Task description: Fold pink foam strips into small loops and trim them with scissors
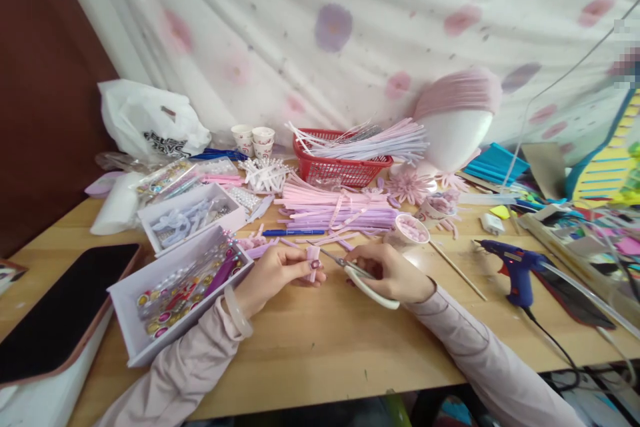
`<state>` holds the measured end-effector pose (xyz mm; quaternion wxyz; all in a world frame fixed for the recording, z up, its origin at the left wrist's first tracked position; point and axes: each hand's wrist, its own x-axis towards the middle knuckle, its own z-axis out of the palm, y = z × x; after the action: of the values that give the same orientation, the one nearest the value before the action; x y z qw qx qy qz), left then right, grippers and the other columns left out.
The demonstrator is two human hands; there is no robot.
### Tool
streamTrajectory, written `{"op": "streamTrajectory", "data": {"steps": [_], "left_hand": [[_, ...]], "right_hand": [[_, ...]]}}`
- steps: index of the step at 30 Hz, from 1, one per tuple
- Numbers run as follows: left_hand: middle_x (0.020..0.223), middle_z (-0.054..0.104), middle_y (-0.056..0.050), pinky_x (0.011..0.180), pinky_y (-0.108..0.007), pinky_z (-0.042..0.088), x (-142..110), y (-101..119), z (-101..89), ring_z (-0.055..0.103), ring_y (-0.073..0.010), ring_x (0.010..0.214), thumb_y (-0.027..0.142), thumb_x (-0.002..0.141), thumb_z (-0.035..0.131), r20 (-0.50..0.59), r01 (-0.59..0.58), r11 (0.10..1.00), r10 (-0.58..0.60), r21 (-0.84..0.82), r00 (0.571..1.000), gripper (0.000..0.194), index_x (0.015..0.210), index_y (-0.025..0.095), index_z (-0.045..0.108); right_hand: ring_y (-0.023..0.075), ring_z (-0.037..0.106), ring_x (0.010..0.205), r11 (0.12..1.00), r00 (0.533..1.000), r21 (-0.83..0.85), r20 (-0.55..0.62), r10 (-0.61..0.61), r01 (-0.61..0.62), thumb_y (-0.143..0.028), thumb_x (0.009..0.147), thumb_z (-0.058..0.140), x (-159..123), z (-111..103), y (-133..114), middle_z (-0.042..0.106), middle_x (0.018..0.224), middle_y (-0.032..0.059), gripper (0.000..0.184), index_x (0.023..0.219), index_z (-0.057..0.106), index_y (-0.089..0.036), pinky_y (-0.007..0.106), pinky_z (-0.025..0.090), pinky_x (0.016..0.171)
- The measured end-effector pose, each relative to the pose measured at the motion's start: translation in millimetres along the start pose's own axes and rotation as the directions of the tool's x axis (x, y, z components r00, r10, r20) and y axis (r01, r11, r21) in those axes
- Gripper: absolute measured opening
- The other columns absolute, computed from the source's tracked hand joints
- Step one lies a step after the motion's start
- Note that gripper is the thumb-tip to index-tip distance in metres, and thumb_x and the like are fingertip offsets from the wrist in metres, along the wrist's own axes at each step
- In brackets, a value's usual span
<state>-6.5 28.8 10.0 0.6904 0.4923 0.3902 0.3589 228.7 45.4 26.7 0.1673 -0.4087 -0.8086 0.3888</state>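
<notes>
Between the thumb and fingers of my left hand (281, 273) is a short pink piece of pipe cleaner (313, 261), held upright; whether it is one stem or several pressed together I cannot tell. My right hand (385, 272) grips white-handled scissors (370, 288), their blades pointing left toward the pink piece. The blade tips lie close to it, and I cannot tell if they touch. Behind both hands lies a bundle of pink and purple pipe cleaners (340, 210). A paper cup (411, 230) with short pink pieces stands beyond my right hand.
White boxes of beads (123, 313) and a phone (65, 307) lie left. A red basket (340, 170) of pipe cleaners stands behind, near a white head form (455, 137). To the right are a wooden stick (459, 271) and a blue glue gun (517, 267) with a trailing cord.
</notes>
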Motion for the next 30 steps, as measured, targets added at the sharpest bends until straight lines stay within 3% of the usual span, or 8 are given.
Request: {"op": "streamTrajectory", "data": {"steps": [3,7,12,24,26,30], "left_hand": [[0.075,0.071,-0.009,0.074,-0.031,0.05,0.7,-1.7,0.3,0.064,-0.0188,0.076,0.038,0.067,0.071,-0.019,-0.016,1.0,0.015,-0.009,1.0,0.027,0.067,0.011,0.068],[0.072,0.07,-0.007,0.071,-0.029,0.05,1.0,-4.8,2.3,0.063,-0.0162,0.069,0.038,0.068,0.071,-0.006,-0.021,1.0,0.021,-0.013,1.0,0.028,0.075,0.011,0.069],[0.07,0.069,-0.007,0.066,-0.027,0.049,1.7,-9.3,8.0,0.06,-0.0134,0.064,0.038,0.069,0.07,0.038,-0.001,1.0,0.002,-0.009,0.999,0.03,0.08,0.01,0.068],[0.069,0.068,-0.005,0.062,-0.026,0.048,5.9,-18.5,18.6,0.057,-0.0128,0.058,0.041,0.066,0.072,0.011,0.018,1.0,-0.018,0.012,1.0,0.034,0.084,0.012,0.07],[0.068,0.067,-0.005,0.062,-0.026,0.047,8.0,-19.6,22.1,0.057,-0.0127,0.057,0.04,0.066,0.072,0.02,0.004,1.0,-0.004,0.004,1.0,0.032,0.082,0.012,0.07],[0.067,0.067,-0.004,0.06,-0.025,0.046,10.7,-19.8,27.0,0.057,-0.0122,0.058,0.037,0.066,0.073,0.011,-0.006,0.999,0.007,-0.033,1.0,0.029,0.081,0.013,0.071]], "right_hand": [[0.0076,0.043,0.046,0.957,0.995,-0.273,0.009,-0.104,0.102,-0.023,0.074,0.058,-1.3,0.7,-1.6,0.055,0.056,-0.0008,0.018,0.088,0.063,-0.013,0.02,0.032,0.044],[0.0113,0.051,0.054,0.879,0.985,-0.444,0.07,-0.16,0.175,-0.019,0.071,0.055,-2.5,1.9,-3.9,0.061,0.064,0.0025,0.021,0.09,0.062,-0.014,0.022,0.037,0.052],[0.013,0.054,0.057,0.825,0.972,-0.514,0.12,-0.201,0.234,-0.022,0.072,0.054,-2.1,4.9,-2.9,0.063,0.066,0.0031,0.022,0.092,0.061,-0.016,0.022,0.038,0.054],[0.0134,0.053,0.053,0.745,0.959,-0.615,0.067,-0.277,0.258,-0.025,0.073,0.053,-4.9,10.9,-0.5,0.061,0.064,0.0034,0.016,0.084,0.061,-0.016,0.023,0.033,0.05],[0.0126,0.051,0.051,0.728,0.952,-0.638,0.032,-0.303,0.253,-0.026,0.076,0.051,-3.8,13.4,1.9,0.06,0.061,0.0035,0.014,0.077,0.061,-0.016,0.023,0.031,0.05],[0.011,0.048,0.048,0.719,0.942,-0.68,-0.131,-0.309,0.141,-0.028,0.086,0.042,-0.6,20.8,6.6,0.059,0.057,0.0049,0.028,0.072,0.06,-0.014,0.024,0.026,0.048]]}}
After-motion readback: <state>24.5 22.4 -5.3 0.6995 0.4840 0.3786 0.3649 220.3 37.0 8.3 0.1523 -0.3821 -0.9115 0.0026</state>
